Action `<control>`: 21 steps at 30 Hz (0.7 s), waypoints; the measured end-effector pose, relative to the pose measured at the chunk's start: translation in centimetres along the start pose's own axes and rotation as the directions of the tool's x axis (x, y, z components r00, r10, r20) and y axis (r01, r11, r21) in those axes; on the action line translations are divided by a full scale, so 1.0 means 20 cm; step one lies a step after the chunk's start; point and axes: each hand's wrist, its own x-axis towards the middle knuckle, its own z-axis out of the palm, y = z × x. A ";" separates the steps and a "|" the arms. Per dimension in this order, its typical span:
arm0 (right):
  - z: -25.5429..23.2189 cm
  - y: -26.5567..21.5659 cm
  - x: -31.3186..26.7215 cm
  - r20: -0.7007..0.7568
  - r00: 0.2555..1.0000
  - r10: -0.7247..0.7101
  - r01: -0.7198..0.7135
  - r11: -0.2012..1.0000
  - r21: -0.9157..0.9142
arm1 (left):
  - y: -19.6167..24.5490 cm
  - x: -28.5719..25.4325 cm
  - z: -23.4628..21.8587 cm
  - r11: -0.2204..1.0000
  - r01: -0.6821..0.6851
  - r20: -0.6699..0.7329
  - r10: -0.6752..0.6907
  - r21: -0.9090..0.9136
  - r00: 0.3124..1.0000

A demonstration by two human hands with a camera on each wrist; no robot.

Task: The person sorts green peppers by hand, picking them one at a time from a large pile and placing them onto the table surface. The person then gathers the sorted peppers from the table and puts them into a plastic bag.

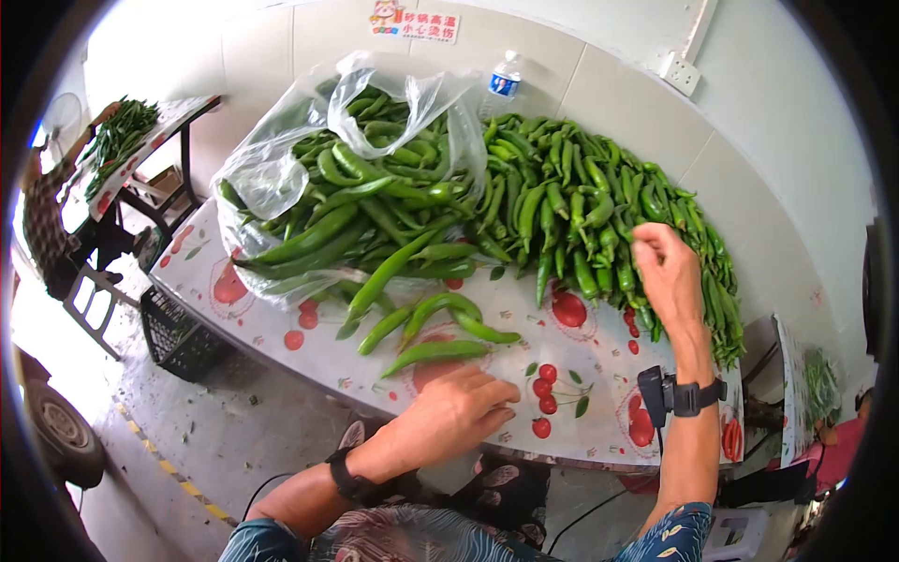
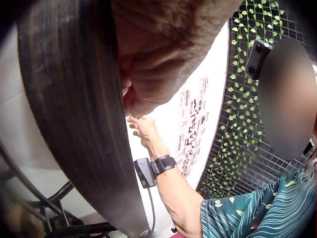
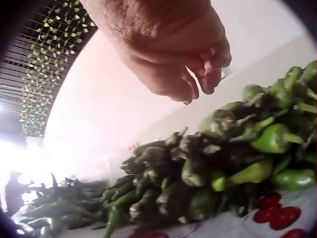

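right hand (image 1: 672, 274): fingers loosely bent, narrow gap, empty, just above pepper pile (image 1: 576, 201) | left hand (image 1: 457, 409): fingers loosely curled, counter (image 1: 590, 433) below, loose peppers (image 1: 438, 352) just beyond

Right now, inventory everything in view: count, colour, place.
peppers: many, green, table and bag
plastic bag: one, clear, on table
bottle: one, clear, behind peppers
table: one, white and red, centre
sign: one, red-lettered, wall
socket: one, white, wall
crate: one, black, floor left
wheel: one, dark, left
fan: one, pale, left
side tables: two, pale, either side
vines: several, green, wrist views
other people: two, plaid and pink, edges
wristbands: two, black, wrists
left hand: one, bare, table front
right hand: one, bare, by peppers
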 end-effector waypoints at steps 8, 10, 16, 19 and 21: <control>0.38 -0.46 -0.18 0.524 0.814 -0.252 0.192 0.967 0.166 | 0.06 -0.09 -0.15 0.970 -0.081 -0.223 0.133 0.230 0.966; 0.41 -0.47 -0.19 0.548 0.800 -0.244 0.195 0.970 0.147 | 0.04 -0.14 -0.26 0.948 0.020 -0.304 0.082 0.319 0.949; 0.53 -0.52 -0.13 0.500 0.768 -0.401 0.310 0.915 0.257 | -0.11 -0.15 -0.47 0.853 0.360 -0.486 -0.148 0.379 0.861; 0.64 -0.51 -0.14 0.479 0.760 -0.438 0.381 0.899 0.218 | -0.12 -0.10 -0.46 0.826 0.401 -0.407 -0.234 0.396 0.883; 0.66 -0.50 -0.13 0.569 0.729 -0.380 0.377 0.917 0.131 | -0.16 -0.08 -0.44 0.812 0.403 -0.350 -0.264 0.423 0.899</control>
